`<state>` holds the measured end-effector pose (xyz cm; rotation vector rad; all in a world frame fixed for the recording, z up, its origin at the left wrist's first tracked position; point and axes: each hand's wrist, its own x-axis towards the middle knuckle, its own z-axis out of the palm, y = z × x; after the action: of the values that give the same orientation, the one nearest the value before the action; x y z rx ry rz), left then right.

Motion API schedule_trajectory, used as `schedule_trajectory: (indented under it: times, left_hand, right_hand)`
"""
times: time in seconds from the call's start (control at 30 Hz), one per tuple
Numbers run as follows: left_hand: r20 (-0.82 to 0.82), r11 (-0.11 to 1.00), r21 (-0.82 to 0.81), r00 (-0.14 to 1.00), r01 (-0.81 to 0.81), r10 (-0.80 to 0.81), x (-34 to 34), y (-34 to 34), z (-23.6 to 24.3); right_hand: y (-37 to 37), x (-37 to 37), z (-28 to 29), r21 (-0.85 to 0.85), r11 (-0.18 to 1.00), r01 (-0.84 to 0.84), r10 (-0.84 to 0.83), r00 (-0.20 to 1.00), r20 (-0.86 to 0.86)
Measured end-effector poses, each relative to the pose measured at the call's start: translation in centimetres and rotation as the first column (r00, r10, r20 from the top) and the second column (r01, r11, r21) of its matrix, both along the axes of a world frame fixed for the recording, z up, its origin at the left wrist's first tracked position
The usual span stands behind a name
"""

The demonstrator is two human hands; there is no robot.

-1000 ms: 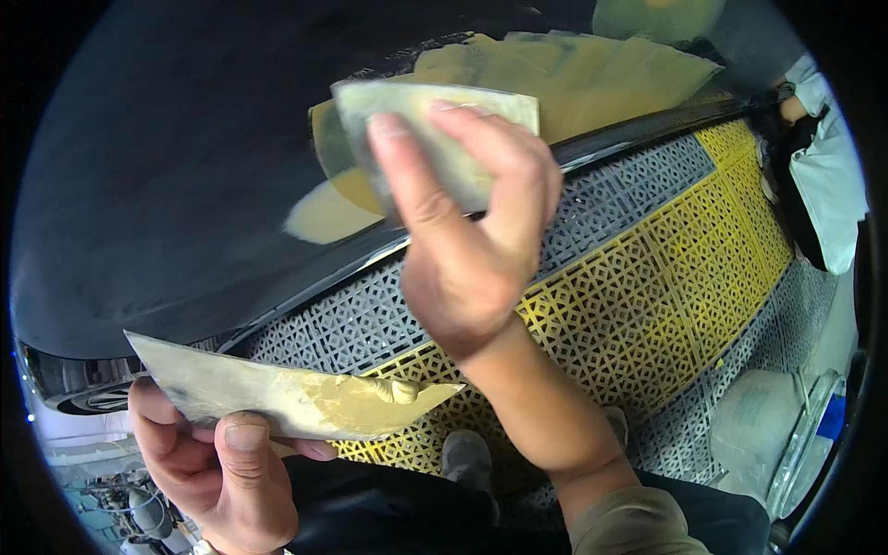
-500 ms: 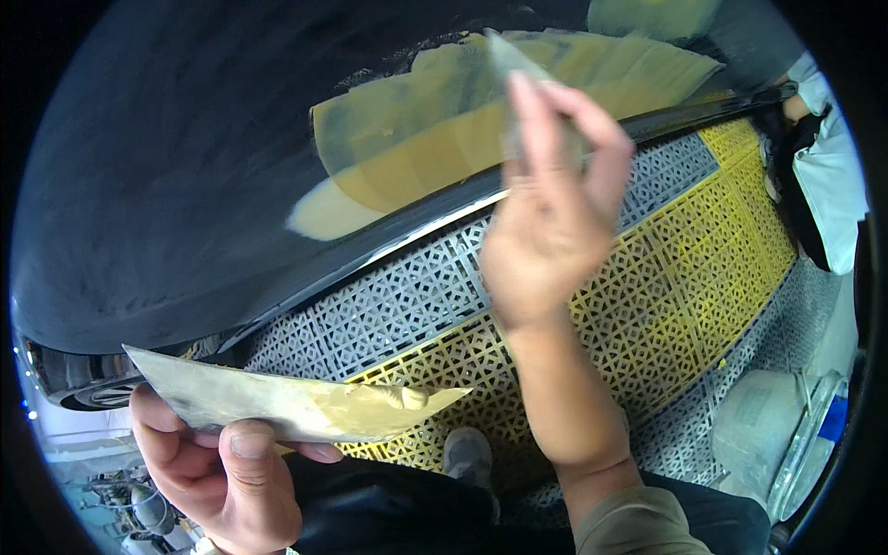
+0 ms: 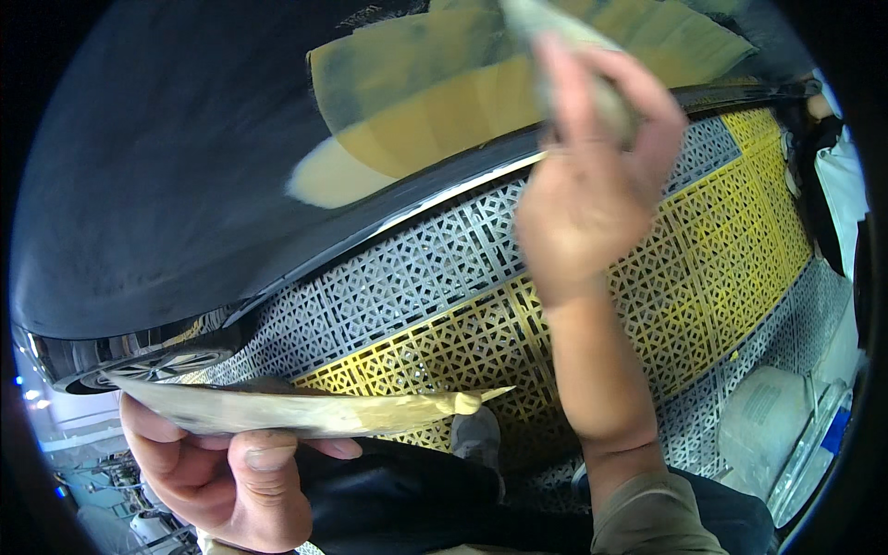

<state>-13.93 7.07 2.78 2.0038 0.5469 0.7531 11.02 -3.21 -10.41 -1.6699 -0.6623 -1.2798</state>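
Observation:
My left hand [image 3: 213, 476] grips a long metal blade [image 3: 250, 412] at lower left, a lump of pale yellow filler [image 3: 462, 400] near its pointed right end. My right hand [image 3: 592, 194], blurred by motion, is closed on a spreader [image 3: 578, 42], angled edge-on at the upper filler patches. These translucent yellow patches [image 3: 416, 92] overlap on the dark car panel [image 3: 157, 185], with a paler oval patch [image 3: 324, 176] at their lower left. Whether the spreader touches the panel is hard to tell.
Perforated grey and yellow floor tiles [image 3: 703, 250] lie below the panel. A car wheel [image 3: 139, 365] shows at left. A translucent bucket [image 3: 772, 435] stands at lower right. Another person's pale clothing and arm [image 3: 837, 194] show at far right. Blurry equipment [image 3: 129, 509] is at lower left.
My right hand has moved up and right, the spreader turning from face-on to edge-on. My left hand's blade has tilted flatter. The patches appear higher in the picture.

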Motion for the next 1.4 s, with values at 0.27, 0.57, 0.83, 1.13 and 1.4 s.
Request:
schedule_trajectory:
  times: [0.27,0.57,0.83,1.13,1.4]
  left_hand:
    - [-0.068,0.998,-0.021,0.996,0.053,-0.054,1.6,-0.4,-1.4]
    - [-0.056,1.000,0.021,0.998,0.002,-0.001,1.6,-0.9,-0.6]
    - [0.041,0.986,0.140,0.994,0.091,-0.098,2.2,0.5,-1.3]
    - [-0.001,0.989,0.029,0.989,0.147,-0.147,2.2,-0.5,-0.7]
    - [-0.067,0.989,-0.001,0.986,0.150,-0.150,2.4,-0.8,0.6]
  right_hand:
    - [3.4,-3.1,-8.5,-0.174,0.980,-0.095,0.086,0.994,-0.061]
    - [1.9,-2.5,-12.2,-0.368,0.912,-0.180,0.136,0.981,-0.142]
    - [-0.3,-3.2,-11.1,-0.408,0.905,-0.120,0.058,0.985,-0.162]
    - [0.7,-1.1,-12.5,-0.358,0.925,-0.128,0.104,0.991,-0.086]
    - [-1.3,-3.2,-11.6,-0.457,0.859,-0.230,0.081,0.943,-0.322]
